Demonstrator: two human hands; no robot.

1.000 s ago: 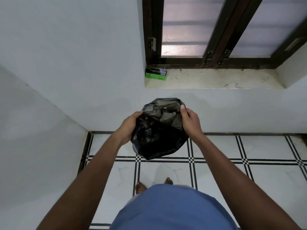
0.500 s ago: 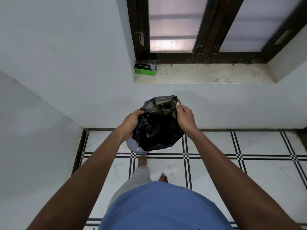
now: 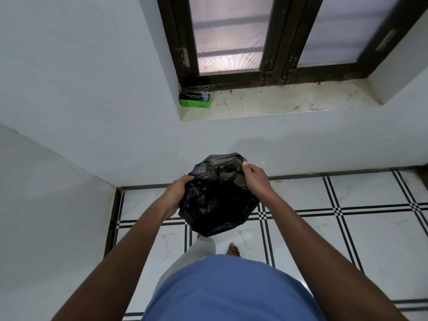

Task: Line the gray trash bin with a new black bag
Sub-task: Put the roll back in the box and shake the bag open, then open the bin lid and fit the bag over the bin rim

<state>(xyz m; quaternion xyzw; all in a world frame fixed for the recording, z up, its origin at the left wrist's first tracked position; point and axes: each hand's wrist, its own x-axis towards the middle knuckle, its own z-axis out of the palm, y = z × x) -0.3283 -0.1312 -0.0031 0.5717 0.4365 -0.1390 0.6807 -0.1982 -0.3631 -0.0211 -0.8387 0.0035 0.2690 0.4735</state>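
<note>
Bag opened out, bin hidden from view

Left hand (image 3: 176, 194) and right hand (image 3: 256, 179) grip the crumpled black plastic bag (image 3: 217, 198) below the window sill (image 3: 289, 105); gray rim seen beneath earlier is now covered

Bag (image 3: 217, 200) between hands (box (image 3: 195, 99) on sill (image 3: 278, 100))

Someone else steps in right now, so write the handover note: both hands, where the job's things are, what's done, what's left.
Left hand: grips the left edge of the black bag.
Right hand: fingers pinch the bag's upper right edge.
Bag: held in the air between both hands above the tiled floor, mouth partly spread, body crumpled.
Gray trash bin: not visible in this view, possibly hidden behind the bag.
Done: bag in hand, opening begun.
Left: open the mouth fully, lower the bag into the bin, fold the edge over the rim.
</note>
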